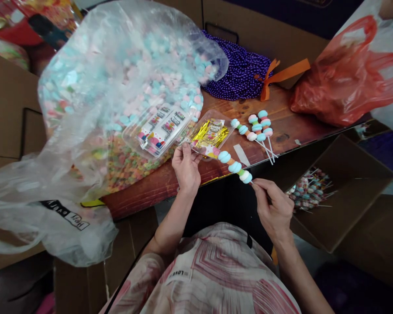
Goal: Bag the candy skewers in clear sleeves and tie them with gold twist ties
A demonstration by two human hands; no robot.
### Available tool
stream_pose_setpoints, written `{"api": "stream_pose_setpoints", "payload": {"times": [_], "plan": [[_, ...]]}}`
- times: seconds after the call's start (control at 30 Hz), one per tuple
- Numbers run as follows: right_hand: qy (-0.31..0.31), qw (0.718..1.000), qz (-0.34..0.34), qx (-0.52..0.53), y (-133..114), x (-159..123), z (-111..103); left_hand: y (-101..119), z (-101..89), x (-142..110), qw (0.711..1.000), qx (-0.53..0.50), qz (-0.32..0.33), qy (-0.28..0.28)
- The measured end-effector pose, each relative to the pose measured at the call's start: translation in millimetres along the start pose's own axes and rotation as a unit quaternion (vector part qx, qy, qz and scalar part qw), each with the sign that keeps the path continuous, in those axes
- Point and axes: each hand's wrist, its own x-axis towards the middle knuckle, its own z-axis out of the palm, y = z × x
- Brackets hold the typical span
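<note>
My right hand [275,207] pinches the stick of a candy skewer [235,167], threaded with blue, white and pink marshmallows and small green and orange rings. The skewer tilts up to the left. My left hand [187,169] is closed at the fingertips on the edge of a clear printed bag [211,151], close to the skewer's top end. Whether the tip is inside the bag I cannot tell. Just beyond lie a plastic tray of gold twist ties [208,133] and another tray of printed bags [160,133]. Three finished skewers [257,126] rest on the wooden table [144,196].
A large clear sack of marshmallows [124,65] covers the table's left side, with ring candies [131,165] in front. Purple beads [239,65] and a red plastic bag [343,83] stand behind. An open cardboard box [350,183] at right holds several wrapped skewers [311,189].
</note>
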Motion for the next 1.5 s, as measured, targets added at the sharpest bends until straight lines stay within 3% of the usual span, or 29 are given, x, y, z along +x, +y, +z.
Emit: {"api": "stream_pose_setpoints", "payload": {"times": [0.13,0.3,0.6,0.8,0.9,1.03,1.17,1.3,1.5], "plan": [[-0.008,1.0,0.009,0.008,0.4,-0.6,-2.2,-1.8,-0.3,0.7,1.0,0.011,0.013,0.008],[0.034,0.999,0.036,0.006,-4.9,-2.4,0.8,-5.1,1.5,-0.5,0.998,0.031,0.051,0.036],[0.042,0.999,0.008,0.028,-10.9,-18.5,12.2,-8.2,4.0,0.3,0.992,0.013,0.119,0.035],[0.013,0.999,0.013,0.046,-8.3,-21.3,13.8,-6.0,3.0,-1.9,0.997,0.004,0.076,0.016],[-0.008,0.995,0.071,0.076,-10.6,-20.6,11.6,-3.3,1.0,-1.7,0.998,0.003,0.056,0.019],[-0.012,0.971,0.196,0.133,-13.0,-23.0,12.6,-1.5,-2.9,-1.2,1.0,0.011,0.022,0.001],[0.024,0.917,0.3,0.263,-13.7,-17.2,21.2,-3.2,-5.6,-2.7,0.999,0.018,0.027,-0.008],[0.049,0.873,0.325,0.36,-18.6,2.3,31.7,-6.2,-4.5,-5.6,0.997,0.042,0.065,0.016],[-0.012,0.856,0.322,0.403,-31.0,25.9,45.8,-11.7,-3.8,-10.6,0.989,0.082,0.112,0.041]]}}
